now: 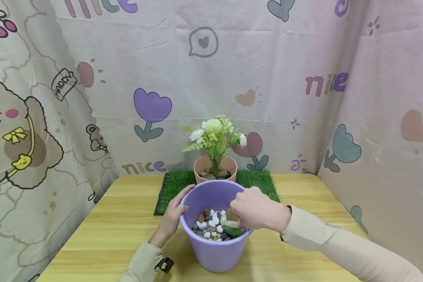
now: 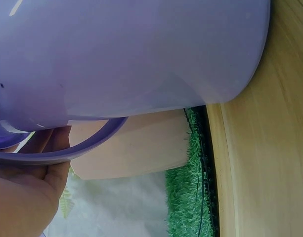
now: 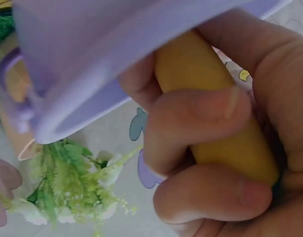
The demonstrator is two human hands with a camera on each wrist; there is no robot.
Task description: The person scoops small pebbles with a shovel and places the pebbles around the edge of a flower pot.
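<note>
A purple bucket (image 1: pixel 216 252) stands on the table with several white, grey and brown pebbles (image 1: pixel 211 225) inside. My left hand (image 1: pixel 172 215) grips its left rim, thumb at the edge. In the left wrist view, the left fingers (image 2: pixel 55 143) lie by the bucket's curved purple handle (image 2: pixel 92 143). My right hand (image 1: pixel 255 209) is over the right rim, fingers curled round the yellow handle (image 3: pixel 205 84) of a garden trowel. The trowel's green blade (image 1: pixel 232 230) is down among the pebbles, and larger pale stones show beside it.
Behind the bucket, a pink pot (image 1: pixel 216 166) holds white flowers (image 1: pixel 213 135) and brown stones. It stands on a green turf mat (image 1: pixel 261 182) at the wooden table's (image 1: pixel 127 227) back. Printed cloth (image 1: pixel 211 78) hangs behind and along both sides.
</note>
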